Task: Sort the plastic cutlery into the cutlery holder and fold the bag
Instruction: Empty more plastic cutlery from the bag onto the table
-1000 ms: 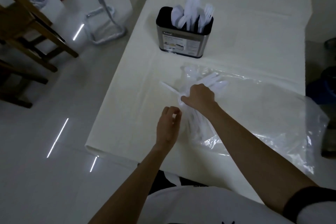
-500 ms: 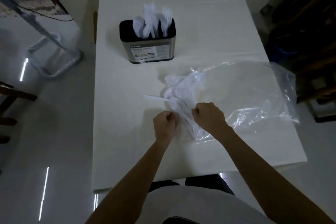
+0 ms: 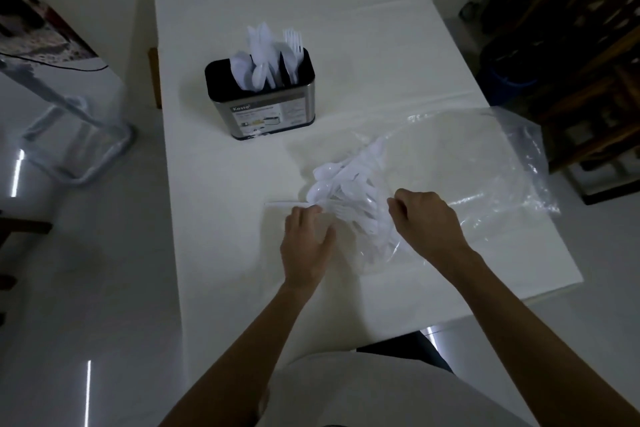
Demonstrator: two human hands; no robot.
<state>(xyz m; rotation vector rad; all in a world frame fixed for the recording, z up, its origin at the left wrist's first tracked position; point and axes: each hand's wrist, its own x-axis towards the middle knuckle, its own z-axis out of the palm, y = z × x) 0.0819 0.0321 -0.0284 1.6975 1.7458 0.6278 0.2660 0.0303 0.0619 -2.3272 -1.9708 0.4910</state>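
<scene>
Left hand (image 3: 306, 239) is held knuckles-up at the near left edge of the loose cutlery (image 3: 349, 191), with its fingers curled down onto the nearest pieces. A grip on one or more pieces is indicated. Right hand (image 3: 427, 218) is closed in a loose fist just right of the heap, and the clear film of the bag (image 3: 491, 163) appears to be pinched in it. The step in hand is judged to be the picking of further pieces for sorting; folding is not yet begun. The loose cutlery is seen as a tangled heap of white spoons and forks at the mouth of the bag, partly under the film, on the white surface (image 3: 214, 218). The cutlery holder (image 3: 263, 104) is placed upright farther back and to the left, apart from the heap, and is already part filled with white pieces. For the next move, a piece must be separated from the tangle, identified by type and carried to the matching compartment; the dividers cannot be made out. The film is thin and slack, so it is expected to drag unless held down.
</scene>
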